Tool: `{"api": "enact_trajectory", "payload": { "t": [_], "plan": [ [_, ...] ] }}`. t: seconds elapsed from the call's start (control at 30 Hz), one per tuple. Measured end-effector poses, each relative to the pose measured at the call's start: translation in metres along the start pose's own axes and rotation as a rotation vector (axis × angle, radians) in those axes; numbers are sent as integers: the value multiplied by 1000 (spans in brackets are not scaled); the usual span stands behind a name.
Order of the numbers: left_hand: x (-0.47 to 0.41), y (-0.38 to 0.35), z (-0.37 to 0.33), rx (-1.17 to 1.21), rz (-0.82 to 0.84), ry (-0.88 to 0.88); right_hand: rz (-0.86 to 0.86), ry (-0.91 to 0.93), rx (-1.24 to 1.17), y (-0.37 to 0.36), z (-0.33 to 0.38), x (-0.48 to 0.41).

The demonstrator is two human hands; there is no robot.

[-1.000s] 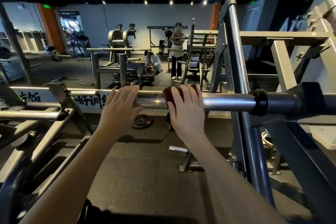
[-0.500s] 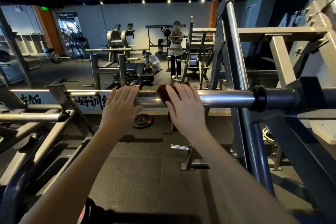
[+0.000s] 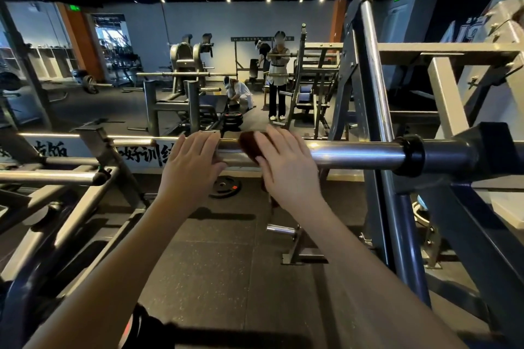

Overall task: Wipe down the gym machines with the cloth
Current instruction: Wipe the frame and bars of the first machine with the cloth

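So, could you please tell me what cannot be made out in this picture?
Head view:
- Dark brown cloth: mostly covered by the right hand.
- Grip of the left hand on the shiny steel bar: palm side faces away.
- Black lettering on the white banner: blocked by the left hand and grey frame.

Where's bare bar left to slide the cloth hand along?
Free: the bar between the right hand and the black collar. Crowded: left of the cloth only a sliver of bar shows before the left hand.
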State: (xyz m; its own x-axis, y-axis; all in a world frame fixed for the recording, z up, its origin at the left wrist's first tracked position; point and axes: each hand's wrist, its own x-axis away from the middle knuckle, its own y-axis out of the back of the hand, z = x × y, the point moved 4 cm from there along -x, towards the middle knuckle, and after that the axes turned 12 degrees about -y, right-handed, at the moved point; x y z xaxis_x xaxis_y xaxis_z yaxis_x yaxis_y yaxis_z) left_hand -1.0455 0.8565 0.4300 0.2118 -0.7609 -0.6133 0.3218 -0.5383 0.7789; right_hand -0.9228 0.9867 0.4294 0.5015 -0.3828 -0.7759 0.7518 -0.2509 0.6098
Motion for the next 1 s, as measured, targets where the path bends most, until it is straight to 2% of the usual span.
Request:
{"api": "enact_trajectory", "payload": {
  "t": [0.13,0.23,0.27,0.37,0.43,0.5,0.57,0.63,0.7,0.77,0.87,0.93,1.0],
  "plan": [
    [-1,1,0,-12,-17,-16,-161,-129,-12,6,-50,32],
    [0,0,0,-25,-30,-27,-218,-315,-78,0,-26,27],
    [0,0,-1,-27,-31,-26,-194,-313,-98,-4,-10,21],
    [0,-1,-2,-43,-18,-8,-54,-89,-60,-12,22,9],
    [0,-1,-2,-51,-21,-8,4,43,2,-9,11,5],
    [1,0,-2,-49,-31,-17,-2,86,37,0,-11,4],
    [1,0,-1,-55,-35,-26,-77,12,32,6,-37,11],
    [0,0,0,-68,-43,-37,-173,-153,4,6,-51,25],
    [0,0,-1,-83,-60,-53,-257,-356,-47,2,-38,32],
    [1,0,-1,-86,-78,-55,-247,-419,-108,-5,-8,27],
    [2,0,0,-75,-65,-32,-84,-152,-87,-12,27,15],
    [2,-1,0,-68,-54,-25,-1,26,3,-9,15,9],
    [1,0,-1,-56,-61,-32,-1,106,65,1,-12,7]
  ]
}}
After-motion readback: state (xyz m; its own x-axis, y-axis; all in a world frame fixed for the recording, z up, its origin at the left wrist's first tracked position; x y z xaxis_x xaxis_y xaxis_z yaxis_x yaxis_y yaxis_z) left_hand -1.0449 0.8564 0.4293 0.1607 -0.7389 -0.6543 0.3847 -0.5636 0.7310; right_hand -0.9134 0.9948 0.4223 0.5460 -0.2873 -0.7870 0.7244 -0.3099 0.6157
